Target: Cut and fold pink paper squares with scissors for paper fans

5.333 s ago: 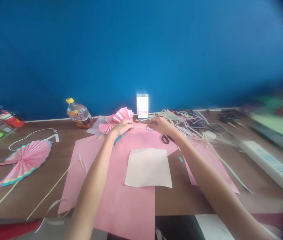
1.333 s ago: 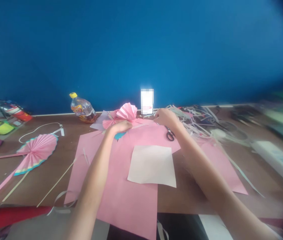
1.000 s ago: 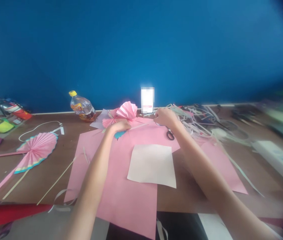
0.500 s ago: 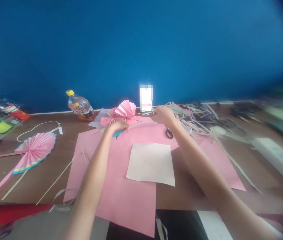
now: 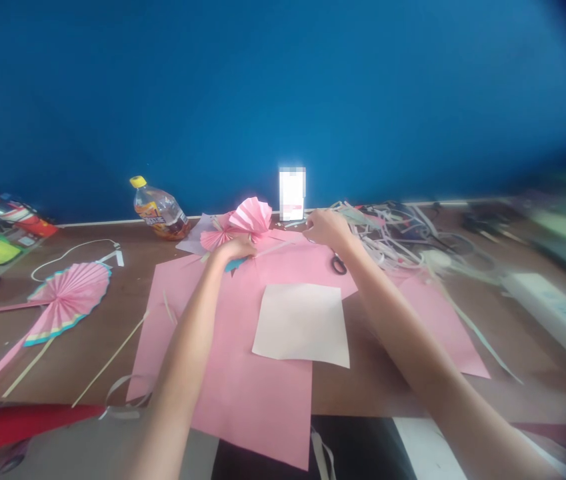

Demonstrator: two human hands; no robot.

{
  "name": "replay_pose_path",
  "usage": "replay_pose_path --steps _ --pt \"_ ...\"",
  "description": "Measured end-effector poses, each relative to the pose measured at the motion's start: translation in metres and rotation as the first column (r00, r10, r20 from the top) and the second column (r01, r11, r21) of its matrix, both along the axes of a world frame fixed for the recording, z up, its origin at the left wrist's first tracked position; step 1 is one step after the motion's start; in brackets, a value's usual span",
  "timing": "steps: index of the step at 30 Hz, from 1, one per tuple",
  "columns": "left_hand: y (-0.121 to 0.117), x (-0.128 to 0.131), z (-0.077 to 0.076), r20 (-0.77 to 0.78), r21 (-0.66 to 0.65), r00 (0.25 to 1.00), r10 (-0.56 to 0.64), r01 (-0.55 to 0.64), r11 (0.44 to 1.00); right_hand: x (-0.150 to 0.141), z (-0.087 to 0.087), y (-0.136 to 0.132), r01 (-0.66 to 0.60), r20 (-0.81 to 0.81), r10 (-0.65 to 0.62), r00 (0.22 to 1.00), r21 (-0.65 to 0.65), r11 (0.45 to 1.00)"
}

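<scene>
Left hand [image 5: 235, 249]: palm down at the far part of the pink paper, fingers bent over the near end of a pale strip; whether they grip it or merely press cannot be told. Placing suggests an anchor, keeping that end from sliding.

Right hand [image 5: 327, 228]: raised a little higher, fingers curled together by the strip's far end; their tips are too small to show whether anything is pinched.

Strip [image 5: 275, 248]: slanting between the two hands, over the pink paper; probably set there so that both hands reach it.

Pink paper [image 5: 257, 400]: large sheet under the work, its near edge overhanging the table [image 5: 347, 390]; it may serve as a working surface.

Blue piece [image 5: 235, 264]: just below the left hand, partly covered by it.

Scissors [image 5: 339, 264]: dark handle just beside the right wrist, blades mostly hidden; likely parked there for easy reach.

White sheet [image 5: 303, 323]: between the forearms, partly on the pink paper, partly beyond its edge; untouched.

Pleated pieces [image 5: 251, 215]: pink, beyond the left hand, seemingly put out of the way.

Fan [image 5: 70, 293]: pink with blue and yellow edging, lying well apart at left.

Phone [image 5: 292, 193]: upright against the wall, screen lit toward the person, presumably for viewing.

Scraps [image 5: 383, 230]: tangled strips heaped beyond the right forearm, apparently pushed aside.
</scene>
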State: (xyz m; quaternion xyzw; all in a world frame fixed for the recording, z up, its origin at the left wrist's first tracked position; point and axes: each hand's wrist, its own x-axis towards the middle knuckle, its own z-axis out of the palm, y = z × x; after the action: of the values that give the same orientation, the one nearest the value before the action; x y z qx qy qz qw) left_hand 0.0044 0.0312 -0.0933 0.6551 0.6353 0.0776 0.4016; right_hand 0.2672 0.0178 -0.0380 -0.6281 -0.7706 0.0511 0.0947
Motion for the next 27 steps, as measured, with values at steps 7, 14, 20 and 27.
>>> replay_pose_path --steps 7,14,20,27 --pt "0.0029 -0.0026 -0.0039 -0.014 0.007 1.000 -0.003 0.003 1.000 0.0008 -0.0028 0.0035 -0.009 -0.015 0.008 1.000 -0.012 1.000" --pt "0.0065 -0.0051 -0.0101 -0.002 0.018 1.000 0.003 -0.003 1.000 0.0017 -0.0049 0.0043 -0.002 -0.010 0.002 1.000 0.002 1.000" --pt "0.0064 -0.0045 -0.0087 0.010 0.018 1.000 0.009 -0.010 1.000 0.0018 -0.0047 0.0044 0.008 0.000 -0.008 1.000 0.024 1.000" --pt "0.0046 -0.0028 -0.0046 0.062 -0.041 0.996 0.070 -0.067 0.997 0.0030 -0.0051 0.0050 0.023 0.010 -0.023 1.000 -0.011 1.000"
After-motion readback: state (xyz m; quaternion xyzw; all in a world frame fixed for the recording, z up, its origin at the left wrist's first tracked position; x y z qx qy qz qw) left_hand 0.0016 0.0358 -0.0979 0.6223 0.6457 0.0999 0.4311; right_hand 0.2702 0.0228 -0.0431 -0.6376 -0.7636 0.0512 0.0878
